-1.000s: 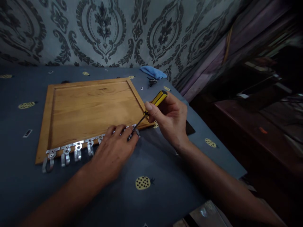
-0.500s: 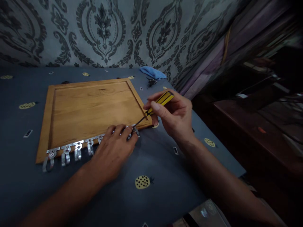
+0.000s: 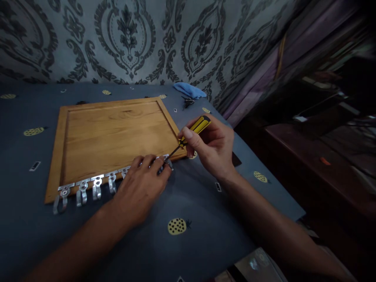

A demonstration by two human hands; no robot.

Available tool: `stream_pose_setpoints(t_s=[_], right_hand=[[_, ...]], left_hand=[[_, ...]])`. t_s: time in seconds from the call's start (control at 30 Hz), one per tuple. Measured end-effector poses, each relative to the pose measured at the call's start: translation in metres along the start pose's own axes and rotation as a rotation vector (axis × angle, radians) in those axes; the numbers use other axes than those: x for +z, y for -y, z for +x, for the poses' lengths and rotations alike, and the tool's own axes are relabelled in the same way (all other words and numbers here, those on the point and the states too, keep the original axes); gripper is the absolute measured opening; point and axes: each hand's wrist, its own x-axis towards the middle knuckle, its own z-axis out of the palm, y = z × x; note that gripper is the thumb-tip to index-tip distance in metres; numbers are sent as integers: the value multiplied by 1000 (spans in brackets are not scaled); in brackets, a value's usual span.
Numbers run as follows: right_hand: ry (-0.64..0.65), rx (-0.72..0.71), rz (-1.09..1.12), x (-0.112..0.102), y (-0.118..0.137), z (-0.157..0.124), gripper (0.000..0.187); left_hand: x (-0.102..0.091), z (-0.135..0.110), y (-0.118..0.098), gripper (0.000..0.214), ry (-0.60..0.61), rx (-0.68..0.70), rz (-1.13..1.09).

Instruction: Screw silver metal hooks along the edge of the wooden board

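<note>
My right hand (image 3: 216,147) grips a yellow-and-black screwdriver (image 3: 200,124), its handle pinched between thumb and fingers. The thin shaft slants down to the left, and the tip meets the right end of a metal hook rail (image 3: 112,174) beside my left fingertips. My left hand (image 3: 143,184) rests over the rail, fingers bent across it, holding it against the near edge of a framed wooden board (image 3: 117,129). Several shiny double hooks hang from the rail left of that hand; the ones beneath the hand are partly hidden.
The board lies on a dark blue pineapple-print cloth (image 3: 202,235). Behind its right corner are a blue rag (image 3: 189,90) and small black items (image 3: 188,102). A dark flat object (image 3: 236,159) shows beside my right wrist. Patterned wall covering (image 3: 129,39) rises behind the table.
My right hand and the screwdriver handle have shifted slightly left and down, while the tip stays at the rail's right end. The left hand and board look unmoved.
</note>
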Motion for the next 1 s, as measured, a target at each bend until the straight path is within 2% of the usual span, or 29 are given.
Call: stream_pose_setpoints(t_s=[0.2,0.37,0.47,0.77,1.0], right_hand=[[52,14,-18,-3,3,0,33],[246,45,63,-12,10,5,27],[303,58,96,-16,10,8,27],[200,38,48,-7,3,4,25],[106,14,9,0,4,0,31]], left_hand=[[-1,0,0,31,15,-1,5],[0,-1,0,32,15,3,4],[0,-1,0,32,17,0,1],[0,-1,0,29,20,0,3],[1,-1,1,34,35,-5,3]])
